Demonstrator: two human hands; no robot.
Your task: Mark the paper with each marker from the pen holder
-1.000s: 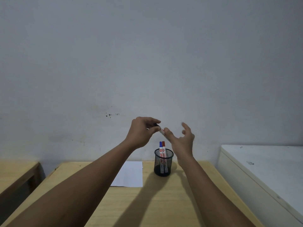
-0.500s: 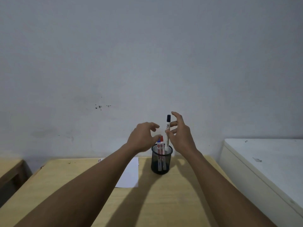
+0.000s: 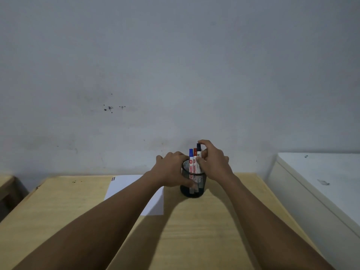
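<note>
A black mesh pen holder (image 3: 194,189) stands on the wooden table (image 3: 194,230), just right of a white sheet of paper (image 3: 124,185). In it stand a blue-capped marker (image 3: 191,158), a red-capped marker (image 3: 195,155) and a black-capped marker (image 3: 198,152). My right hand (image 3: 213,164) pinches the black-capped marker near its top, with the marker's lower part inside the holder. My left hand (image 3: 170,169) wraps the holder's left side, thumb across its front mesh.
A white cabinet top (image 3: 321,182) stands to the right of the table. Another wooden surface (image 3: 5,184) shows at the far left. A grey wall rises right behind the table.
My right hand has lowered the black-capped marker into the holder. My left hand dropped from mid-air onto the holder's side. The camera tilted, so the table sits lower in view.
</note>
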